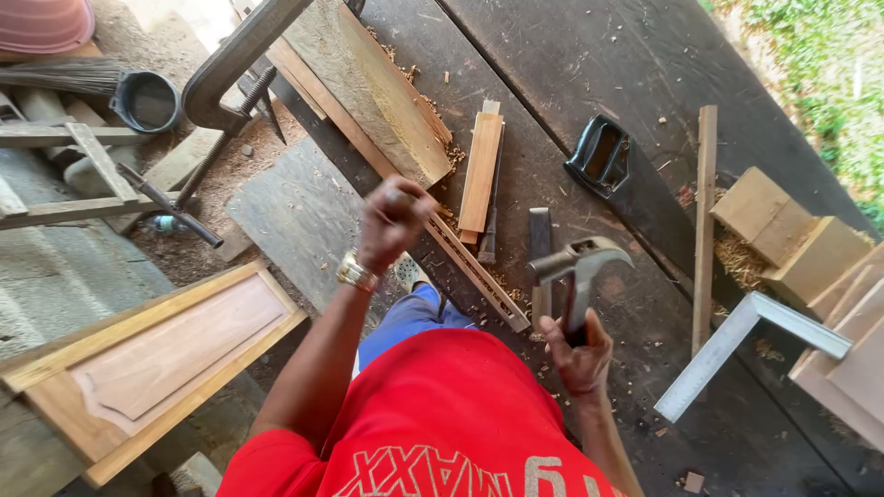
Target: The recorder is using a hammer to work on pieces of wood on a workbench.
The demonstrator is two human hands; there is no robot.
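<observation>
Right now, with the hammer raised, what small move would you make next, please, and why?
Probably bring the hammer down toward the thin strip at the bench edge. The right hand holds the hammer raised above it, and the left hand is closed just above the strip; what it pinches is too blurred to tell.

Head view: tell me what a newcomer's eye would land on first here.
First the claw hammer, raised at centre in the right hand above the dark workbench. Next the left hand, with a wristwatch, closed on something small that cannot be made out, over a long wooden strip at the bench edge. Lower left, a pale wooden panel door lies on the ground.
</observation>
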